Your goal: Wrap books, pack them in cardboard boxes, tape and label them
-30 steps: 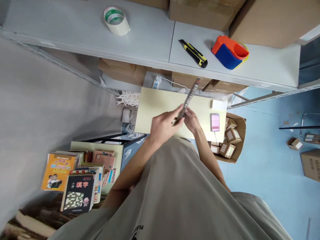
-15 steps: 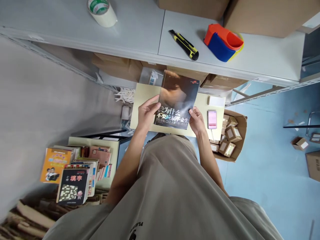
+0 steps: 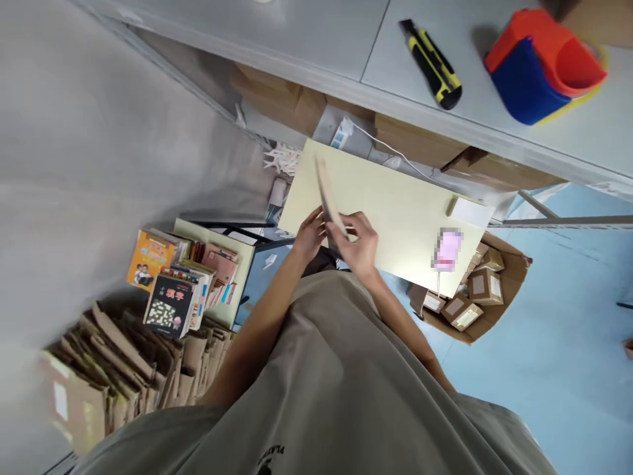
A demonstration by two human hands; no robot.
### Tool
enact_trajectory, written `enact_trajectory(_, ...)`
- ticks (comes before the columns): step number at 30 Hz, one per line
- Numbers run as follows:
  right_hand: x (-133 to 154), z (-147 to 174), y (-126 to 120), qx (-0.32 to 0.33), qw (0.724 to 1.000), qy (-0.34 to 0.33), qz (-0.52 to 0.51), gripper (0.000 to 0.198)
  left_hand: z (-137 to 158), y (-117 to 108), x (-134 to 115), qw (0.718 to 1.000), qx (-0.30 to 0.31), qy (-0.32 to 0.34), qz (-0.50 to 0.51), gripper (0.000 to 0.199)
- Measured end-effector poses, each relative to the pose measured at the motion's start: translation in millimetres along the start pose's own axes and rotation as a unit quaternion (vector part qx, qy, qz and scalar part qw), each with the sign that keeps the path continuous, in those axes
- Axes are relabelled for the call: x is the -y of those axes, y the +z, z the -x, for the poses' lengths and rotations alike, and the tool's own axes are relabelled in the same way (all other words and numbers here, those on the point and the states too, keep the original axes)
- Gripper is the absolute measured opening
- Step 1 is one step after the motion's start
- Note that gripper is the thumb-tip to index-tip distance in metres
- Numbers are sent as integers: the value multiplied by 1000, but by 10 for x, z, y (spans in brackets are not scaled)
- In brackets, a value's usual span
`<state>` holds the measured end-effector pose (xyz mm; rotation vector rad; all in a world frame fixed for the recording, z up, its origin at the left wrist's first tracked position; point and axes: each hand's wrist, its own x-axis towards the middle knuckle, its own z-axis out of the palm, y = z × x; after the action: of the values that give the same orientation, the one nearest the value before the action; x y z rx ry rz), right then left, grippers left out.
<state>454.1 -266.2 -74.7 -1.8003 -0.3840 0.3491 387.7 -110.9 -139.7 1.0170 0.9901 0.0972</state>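
Note:
A book (image 3: 327,194) stands on edge between my two hands, its page edges facing up toward me and its cover turned out of sight. My left hand (image 3: 311,235) grips the lower left side, fingers against the cover. From the right, my right hand (image 3: 359,241) pinches the near end of the book at the page edges. Both hands are over the near part of a pale yellow tabletop (image 3: 390,198). Farther right on that top lie a phone (image 3: 449,249), blurred out by pixels, and a small white box (image 3: 471,211).
A grey shelf (image 3: 316,39) above the tabletop bears a yellow-black utility knife (image 3: 432,66) and a red-blue holder (image 3: 539,66). Stacked books (image 3: 168,307) and folded cardboard (image 3: 123,356) are at left. An open carton (image 3: 514,290) of small boxes stands at right.
The book has turned from cover-up to edge-on. My right hand has moved in from its right corner toward my left hand. The view has shifted and tilted.

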Motion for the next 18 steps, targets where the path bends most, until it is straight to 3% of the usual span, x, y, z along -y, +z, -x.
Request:
enact_trajectory(4, -619, -284, -76, -8, 995, 96, 38, 42, -247, -487, 57, 998, -62, 30, -13, 67)
enact_trajectory(8, -1057, -477, 173, 36, 974, 196, 104, 45, -721, -726, 78, 991, -91, 25, -90, 56)
enact_trajectory(14, -1277, -991, 919, 39, 939, 272, 208, 33, -1672, -841, -98, 977, -55, 57, -200, 45)
enact_trajectory(18, -1295, -1227, 1227, -5, 905, 328, 271, 24, -2095, -957, -132, 977, 8, 34, -209, 35)
